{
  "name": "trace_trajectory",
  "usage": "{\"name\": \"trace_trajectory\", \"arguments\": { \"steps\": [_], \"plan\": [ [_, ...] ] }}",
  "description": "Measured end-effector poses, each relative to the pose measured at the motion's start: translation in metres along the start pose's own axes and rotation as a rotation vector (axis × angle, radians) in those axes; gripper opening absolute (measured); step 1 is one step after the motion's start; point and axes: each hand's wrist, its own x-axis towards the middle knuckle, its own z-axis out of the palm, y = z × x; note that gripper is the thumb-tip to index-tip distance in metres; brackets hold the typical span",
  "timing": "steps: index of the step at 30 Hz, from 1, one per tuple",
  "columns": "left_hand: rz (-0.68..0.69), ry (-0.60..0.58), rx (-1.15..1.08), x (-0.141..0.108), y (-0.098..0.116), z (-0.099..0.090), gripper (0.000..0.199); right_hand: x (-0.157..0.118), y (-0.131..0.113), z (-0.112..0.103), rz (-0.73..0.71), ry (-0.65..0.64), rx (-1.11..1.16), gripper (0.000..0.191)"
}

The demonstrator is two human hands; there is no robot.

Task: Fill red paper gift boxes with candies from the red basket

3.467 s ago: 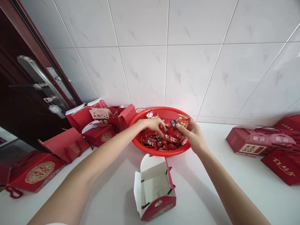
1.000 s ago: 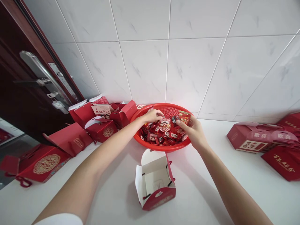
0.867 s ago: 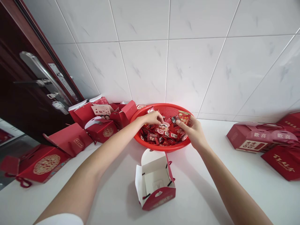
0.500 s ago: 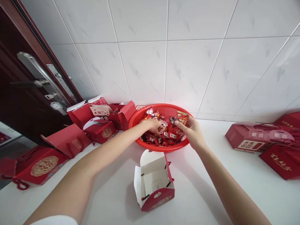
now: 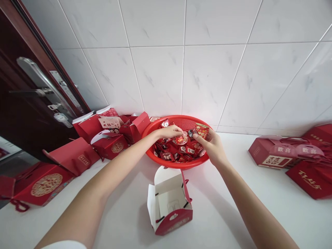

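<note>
A red plastic basket (image 5: pixel 178 165) full of wrapped candies (image 5: pixel 166 155) stands against the tiled wall. Over its left half, my left hand (image 5: pixel 171 131) pinches a small red candy packet (image 5: pixel 179 140). At the basket's right side my right hand (image 5: pixel 210 141) grips a red and gold packet (image 5: pixel 201 130), with a dark wrapped candy (image 5: pixel 192 133) by the thumb. In front of the basket, an open red box (image 5: pixel 174 222) with a white inside has its flaps spread; nothing lies in it.
Red gift boxes (image 5: pixel 110 145) cluster at the left near a dark door (image 5: pixel 15 114) with a metal handle. More red boxes (image 5: pixel 272 152) sit at the right on the white table (image 5: pixel 215 214).
My left hand has risen a little out of the candies, and a red packet now shows at its fingertips. My right hand keeps its hold at the basket's right side.
</note>
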Motion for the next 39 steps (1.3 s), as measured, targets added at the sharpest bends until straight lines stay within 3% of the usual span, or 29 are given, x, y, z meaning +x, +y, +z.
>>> {"name": "trace_trajectory", "arguments": {
  "steps": [7, 12, 19, 26, 34, 39],
  "plan": [
    [0.035, 0.12, -0.178, -0.008, 0.004, -0.006, 0.03, 0.0, -0.001, 0.0, 0.0, 0.004, -0.025, 0.049],
    [0.062, 0.154, -0.565, -0.012, 0.007, -0.009, 0.02, 0.001, 0.001, -0.001, 0.006, -0.012, -0.01, 0.05],
    [0.293, 0.306, -0.858, -0.022, 0.022, 0.001, 0.038, 0.001, -0.001, -0.003, 0.046, -0.081, 0.007, 0.049],
    [0.341, 0.438, -0.875, -0.032, 0.035, 0.019, 0.039, 0.0, -0.009, -0.006, 0.067, -0.172, -0.037, 0.046],
    [0.287, 0.639, -0.576, -0.039, 0.043, 0.032, 0.022, 0.0, -0.005, -0.004, 0.046, -0.143, -0.036, 0.045],
    [0.275, 0.62, -0.543, -0.044, 0.047, 0.032, 0.02, 0.0, -0.005, -0.004, 0.053, -0.143, -0.036, 0.048]
  ]
}}
